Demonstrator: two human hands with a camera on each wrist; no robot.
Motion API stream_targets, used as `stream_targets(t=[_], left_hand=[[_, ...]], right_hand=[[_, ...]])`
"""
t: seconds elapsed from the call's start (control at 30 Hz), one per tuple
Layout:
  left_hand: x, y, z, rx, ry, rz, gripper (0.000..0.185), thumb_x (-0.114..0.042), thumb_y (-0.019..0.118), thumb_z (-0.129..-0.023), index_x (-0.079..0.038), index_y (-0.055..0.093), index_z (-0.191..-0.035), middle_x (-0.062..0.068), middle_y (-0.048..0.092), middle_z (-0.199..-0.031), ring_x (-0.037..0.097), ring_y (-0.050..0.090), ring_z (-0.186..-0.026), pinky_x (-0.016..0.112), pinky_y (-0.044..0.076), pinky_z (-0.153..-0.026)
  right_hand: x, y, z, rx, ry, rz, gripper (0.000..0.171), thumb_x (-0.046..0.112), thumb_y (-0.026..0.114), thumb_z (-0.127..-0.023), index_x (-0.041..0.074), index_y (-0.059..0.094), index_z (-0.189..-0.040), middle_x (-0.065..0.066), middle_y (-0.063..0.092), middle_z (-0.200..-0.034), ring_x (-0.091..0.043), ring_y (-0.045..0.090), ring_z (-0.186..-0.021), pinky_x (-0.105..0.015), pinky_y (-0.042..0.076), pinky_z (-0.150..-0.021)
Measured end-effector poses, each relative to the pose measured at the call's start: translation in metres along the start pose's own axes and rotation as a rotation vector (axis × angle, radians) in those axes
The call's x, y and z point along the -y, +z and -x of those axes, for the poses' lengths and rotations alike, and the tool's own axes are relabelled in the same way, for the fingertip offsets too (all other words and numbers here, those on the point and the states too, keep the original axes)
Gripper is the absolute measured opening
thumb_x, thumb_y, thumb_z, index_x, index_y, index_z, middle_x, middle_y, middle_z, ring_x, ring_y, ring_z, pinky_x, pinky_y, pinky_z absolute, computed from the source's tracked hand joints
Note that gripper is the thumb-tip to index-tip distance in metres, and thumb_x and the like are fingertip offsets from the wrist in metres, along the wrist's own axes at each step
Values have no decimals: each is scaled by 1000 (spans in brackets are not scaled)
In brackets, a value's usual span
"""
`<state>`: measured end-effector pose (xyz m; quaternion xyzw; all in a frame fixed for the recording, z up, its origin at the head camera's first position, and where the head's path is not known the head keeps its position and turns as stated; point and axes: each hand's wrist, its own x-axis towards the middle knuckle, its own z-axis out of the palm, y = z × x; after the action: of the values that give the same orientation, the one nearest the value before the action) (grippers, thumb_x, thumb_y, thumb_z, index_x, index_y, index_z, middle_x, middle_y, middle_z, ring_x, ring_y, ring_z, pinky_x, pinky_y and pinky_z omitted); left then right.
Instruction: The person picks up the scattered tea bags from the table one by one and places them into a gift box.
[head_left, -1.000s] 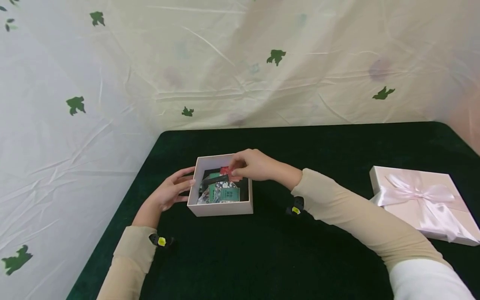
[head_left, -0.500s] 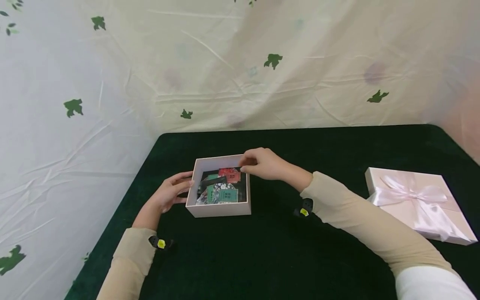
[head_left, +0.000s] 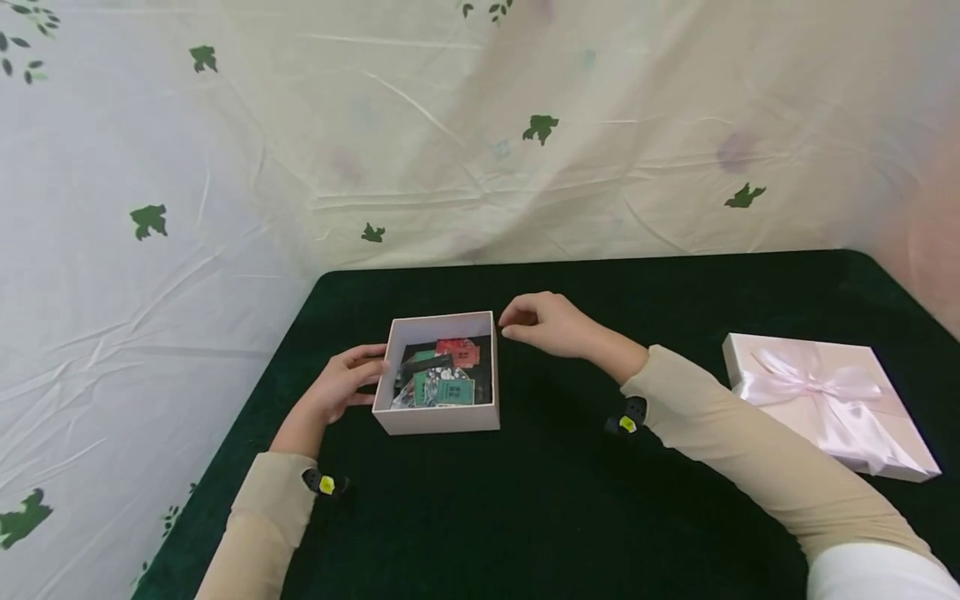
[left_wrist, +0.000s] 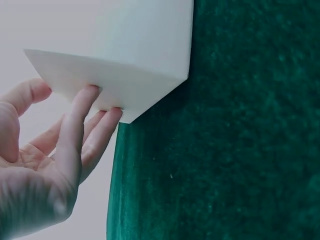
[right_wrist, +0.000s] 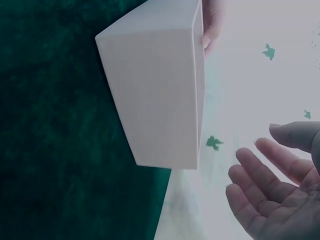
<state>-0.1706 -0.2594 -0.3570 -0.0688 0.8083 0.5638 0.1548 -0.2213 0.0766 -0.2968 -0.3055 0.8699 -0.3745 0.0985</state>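
Observation:
A pale pink open box (head_left: 444, 421) stands on the dark green table. Inside lie a red packet (head_left: 459, 351), a green packet (head_left: 455, 392) and other small packets, partly overlapping. My left hand (head_left: 343, 385) is at the box's left side; in the left wrist view its extended fingertips (left_wrist: 90, 90) touch the wall, with the thumb near the rim. Just beyond the right rim, my right hand (head_left: 551, 323) hovers apart from the box. The right wrist view shows this hand (right_wrist: 280, 187) with loosely bent fingers and nothing in them.
A pale pink lid (head_left: 862, 371) with a satin ribbon bow (head_left: 813, 387) lies on the right of the green tablecloth (head_left: 525, 508). Behind the table hangs a whitish cloth backdrop (head_left: 450, 125) with green leaf-like shapes.
My right hand has let go of the red packet in the box and moved up and right, out past the rim. The left hand stays against the box.

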Motion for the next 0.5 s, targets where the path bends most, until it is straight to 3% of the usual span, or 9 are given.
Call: stream_targets(t=[0.27, 0.5], left_hand=[[-13, -1, 1, -47, 36, -68, 51, -27, 50, -99, -1, 38, -142, 27, 45, -139, 38, 50, -123, 48, 49, -94], [-31, 8, 5, -124, 62, -144, 47, -24, 48, -100, -1, 39, -140, 26, 42, -142, 39, 44, -129, 49, 43, -101]], right_hand=[[-11, -17, 14, -58, 38, 15, 22, 17, 60, -93, 4, 65, -111, -11, 66, -106, -23, 59, -93, -38, 51, -78], [-26, -30, 29, -58, 98, 34, 38, 21, 60, -94, 2, 56, -126, -18, 55, -130, -33, 51, -117, -48, 47, -93]])
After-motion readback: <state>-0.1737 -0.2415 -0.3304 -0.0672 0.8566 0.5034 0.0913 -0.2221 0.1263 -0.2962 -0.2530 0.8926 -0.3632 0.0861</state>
